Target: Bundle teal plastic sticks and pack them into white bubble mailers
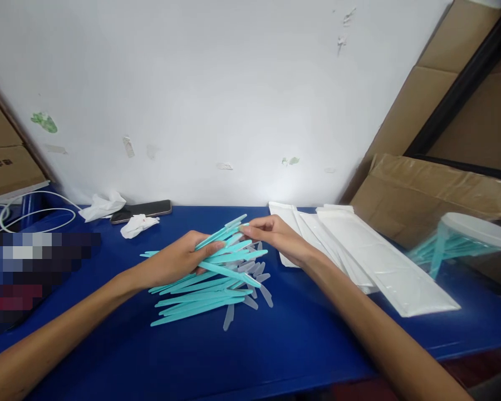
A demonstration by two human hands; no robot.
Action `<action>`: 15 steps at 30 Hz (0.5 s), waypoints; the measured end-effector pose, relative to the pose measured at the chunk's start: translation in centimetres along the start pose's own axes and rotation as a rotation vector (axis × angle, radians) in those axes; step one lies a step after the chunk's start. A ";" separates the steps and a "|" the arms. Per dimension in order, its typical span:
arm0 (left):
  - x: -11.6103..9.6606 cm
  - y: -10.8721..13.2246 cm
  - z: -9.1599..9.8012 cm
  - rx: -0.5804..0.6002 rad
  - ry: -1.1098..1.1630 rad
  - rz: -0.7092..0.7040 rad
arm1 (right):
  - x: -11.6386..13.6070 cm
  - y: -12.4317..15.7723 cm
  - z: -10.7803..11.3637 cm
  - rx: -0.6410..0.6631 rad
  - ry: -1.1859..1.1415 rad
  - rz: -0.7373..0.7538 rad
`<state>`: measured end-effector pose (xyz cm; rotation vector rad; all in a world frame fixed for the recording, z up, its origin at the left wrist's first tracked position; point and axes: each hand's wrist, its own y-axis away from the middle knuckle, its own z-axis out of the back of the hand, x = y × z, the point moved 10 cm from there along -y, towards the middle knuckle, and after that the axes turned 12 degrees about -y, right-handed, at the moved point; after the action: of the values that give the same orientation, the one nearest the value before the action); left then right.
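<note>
My left hand (187, 255) is closed around several turquoise eyebrow razors (211, 239), its thumb lying over them and their tips pointing right. With fingers pinched, my right hand (271, 231) grips the tip end of one held razor; whether a clear cap is between those fingers is hidden. Below both hands, more turquoise razors (200, 309) lie in a loose pile on the blue table (217, 362). Translucent blade caps (266, 295) are scattered at the right side of that pile, some partly covered by razors.
White packets (384, 262) lie overlapping on the right. Beyond them stands a clear tub with a white lid (480, 229), holding turquoise sticks, near a cardboard box (434, 189). A phone (150, 210), crumpled tissues (140, 225) and a white cable (45, 194) are at the back left.
</note>
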<state>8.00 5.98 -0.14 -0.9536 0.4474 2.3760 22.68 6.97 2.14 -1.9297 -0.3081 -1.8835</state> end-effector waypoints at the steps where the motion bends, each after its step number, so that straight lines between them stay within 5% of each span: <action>1: 0.1 0.0 0.0 -0.006 0.001 0.004 | 0.1 0.0 0.1 -0.001 0.002 0.000; 7: 2.0 0.3 1.4 -0.048 0.026 0.144 | -0.2 0.3 4.9 -0.209 0.079 -0.024; 11: 1.7 0.6 0.7 0.082 0.085 0.164 | -2.7 0.2 4.1 -0.086 0.141 -0.197; 15: 0.7 0.9 -0.3 0.175 0.165 0.129 | -0.7 0.0 3.4 -0.157 0.192 -0.048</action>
<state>7.21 5.38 -0.76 -1.0706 0.7885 2.3329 25.67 8.56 1.50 -1.8331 -0.1536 -2.1633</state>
